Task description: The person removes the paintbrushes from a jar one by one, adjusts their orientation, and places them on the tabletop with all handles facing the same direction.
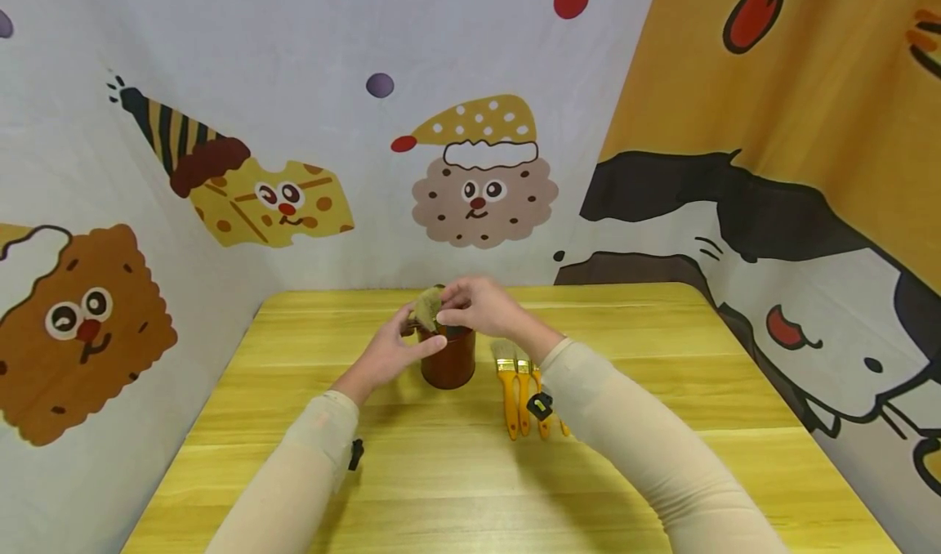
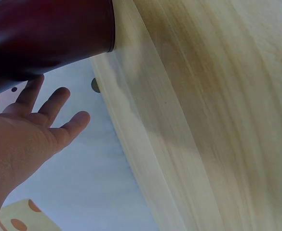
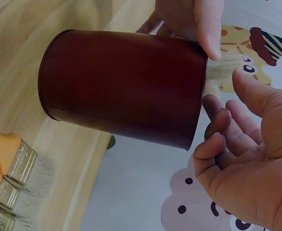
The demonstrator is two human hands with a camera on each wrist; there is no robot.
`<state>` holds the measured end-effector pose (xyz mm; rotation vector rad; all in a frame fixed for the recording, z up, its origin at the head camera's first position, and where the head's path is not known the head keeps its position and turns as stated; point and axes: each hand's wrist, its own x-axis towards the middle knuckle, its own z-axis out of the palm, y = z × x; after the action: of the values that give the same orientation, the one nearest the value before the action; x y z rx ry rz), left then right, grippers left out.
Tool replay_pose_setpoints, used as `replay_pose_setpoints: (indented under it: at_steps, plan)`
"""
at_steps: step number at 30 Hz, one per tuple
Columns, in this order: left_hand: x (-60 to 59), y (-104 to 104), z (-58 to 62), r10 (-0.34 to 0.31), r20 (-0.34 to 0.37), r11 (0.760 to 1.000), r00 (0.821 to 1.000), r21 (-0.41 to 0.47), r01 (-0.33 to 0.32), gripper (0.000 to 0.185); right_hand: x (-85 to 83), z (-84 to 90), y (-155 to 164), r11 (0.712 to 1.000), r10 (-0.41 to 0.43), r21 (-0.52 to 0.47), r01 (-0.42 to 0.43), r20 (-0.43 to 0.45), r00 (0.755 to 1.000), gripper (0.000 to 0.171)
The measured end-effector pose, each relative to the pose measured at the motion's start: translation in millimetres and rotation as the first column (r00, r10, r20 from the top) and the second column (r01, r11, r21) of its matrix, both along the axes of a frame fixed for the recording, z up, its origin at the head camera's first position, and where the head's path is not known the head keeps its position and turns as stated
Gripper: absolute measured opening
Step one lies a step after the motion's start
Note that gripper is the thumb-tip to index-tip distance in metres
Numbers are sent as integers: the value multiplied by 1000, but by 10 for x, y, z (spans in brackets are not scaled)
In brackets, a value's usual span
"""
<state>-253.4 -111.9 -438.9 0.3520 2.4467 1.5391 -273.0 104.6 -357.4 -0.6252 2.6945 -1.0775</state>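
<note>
Head view: yellow wooden table (image 1: 662, 472), and everything below is placed relative to the dark red cup (image 1: 448, 359), which stands upright near the table's middle, long axis vertical, mouth up. Both my hands are at the cup, one per side. My left hand (image 1: 387, 353) is on the cup's left, thumb laid across its upper wall; the left wrist view shows those fingers (image 2: 54, 103) straight and fanned alongside the cup (image 2: 49, 33), not wrapped round it. My right hand (image 1: 481, 306) is over the cup's rim, just above and slightly right of the mouth, so it's the closer one to the opening. It pinches the bristle end of a paintbrush (image 1: 429, 304) that sticks up from the mouth, bristles up; the handle isn't visible, so presumably inside the cup. Right wrist view shows the cup (image 3: 126, 89) side on with my right hand's fingers (image 3: 230, 144) half curled beside the rim, but the pinch itself is out of that frame, so I only trust the head view for it. Just right of the cup: three yellow-handled brushes (image 1: 518, 386) flat on the table, side by side, bristles toward the far edge, handles toward me, partly under my right sleeve (image 1: 632, 431). They're near the cup but not touching. Nothing blocks the mouth except my own hands.
</note>
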Motion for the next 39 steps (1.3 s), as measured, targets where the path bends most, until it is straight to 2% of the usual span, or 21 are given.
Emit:
replay_pose_setpoints:
  at_steps: [6, 13, 24, 33, 39]
  plan:
    - [1, 3, 7, -5, 3, 1000, 1000, 4, 5, 80, 25, -5, -89, 999, 31, 25, -31, 16, 999, 42]
    - [3, 1, 9, 22, 68, 1000, 997, -1, -22, 105, 39, -22, -195, 997, 54, 62, -53, -7, 999, 43]
    - [-16, -8, -19, 21, 49, 1000, 999, 1, -21, 102, 73, -15, -336, 987, -49, 150, 53, -28, 998, 45]
    - [-23, -10, -26, 8, 38, 1000, 999, 12, -8, 98, 98, -7, -405, 965, -33, 254, 60, -109, 993, 37]
    - [-37, -11, -29, -9, 43, 1000, 999, 22, 8, 90, 67, -20, -386, 964, -26, 260, 55, -115, 993, 42]
